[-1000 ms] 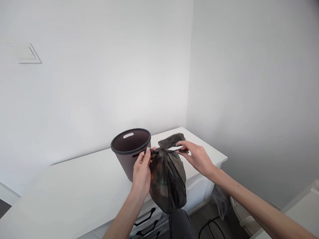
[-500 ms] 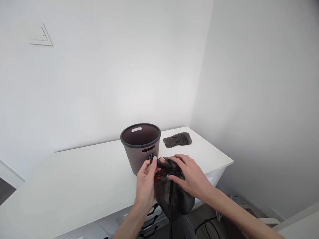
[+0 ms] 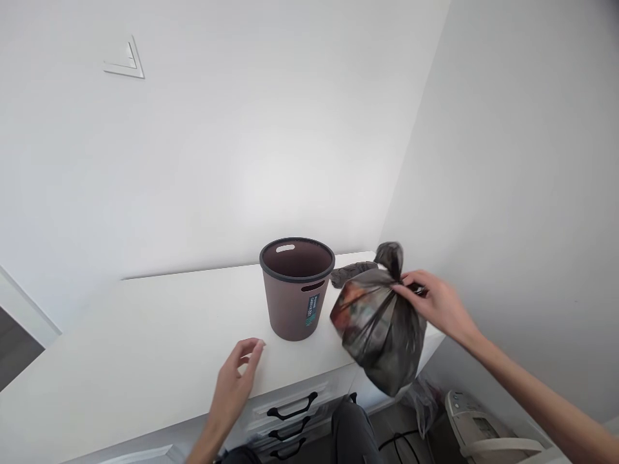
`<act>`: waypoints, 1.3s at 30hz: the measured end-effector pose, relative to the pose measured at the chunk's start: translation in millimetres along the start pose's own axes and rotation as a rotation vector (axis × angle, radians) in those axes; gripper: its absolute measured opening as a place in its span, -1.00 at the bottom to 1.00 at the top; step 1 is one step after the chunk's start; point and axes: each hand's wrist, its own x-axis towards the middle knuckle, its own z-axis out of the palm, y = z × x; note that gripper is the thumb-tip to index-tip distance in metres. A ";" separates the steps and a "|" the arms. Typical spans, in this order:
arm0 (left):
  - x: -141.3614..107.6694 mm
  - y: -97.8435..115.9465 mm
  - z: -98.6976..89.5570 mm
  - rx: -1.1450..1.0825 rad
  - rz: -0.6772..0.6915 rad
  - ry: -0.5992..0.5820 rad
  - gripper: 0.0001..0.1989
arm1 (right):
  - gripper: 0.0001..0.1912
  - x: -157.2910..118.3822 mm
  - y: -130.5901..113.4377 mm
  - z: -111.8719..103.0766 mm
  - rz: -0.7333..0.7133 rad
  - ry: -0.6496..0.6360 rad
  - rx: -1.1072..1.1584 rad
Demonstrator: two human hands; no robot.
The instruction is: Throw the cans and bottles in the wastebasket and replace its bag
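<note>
My right hand [image 3: 435, 303] pinches the gathered neck of a full black plastic bag [image 3: 382, 328], holding it up at the counter's right front edge; reddish and pale contents show through. My left hand [image 3: 236, 374] is over the front of the white counter, holding nothing, its fingers curved and apart. Between the hands, a brown bin [image 3: 290, 309] with a dark rim stands upright on the counter. Behind the held bag lies a flat black bag [image 3: 345, 274], partly hidden by it.
Below the white counter [image 3: 169, 348] are drawers with black handles [image 3: 293, 406]. On the floor at the lower right are a pale appliance [image 3: 476, 419], a clear plastic bag [image 3: 423, 403] and a black cable. Walls rise behind and to the right.
My left hand has let go of the bag's top and moved left. My right hand has carried the filled bag up and to the right. The camera view has shifted slightly.
</note>
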 end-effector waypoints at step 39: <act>8.5 -55.2 -28.8 0.351 0.122 0.056 -0.56 | -0.25 -114.7 73.6 111.6 0.210 0.093 -0.289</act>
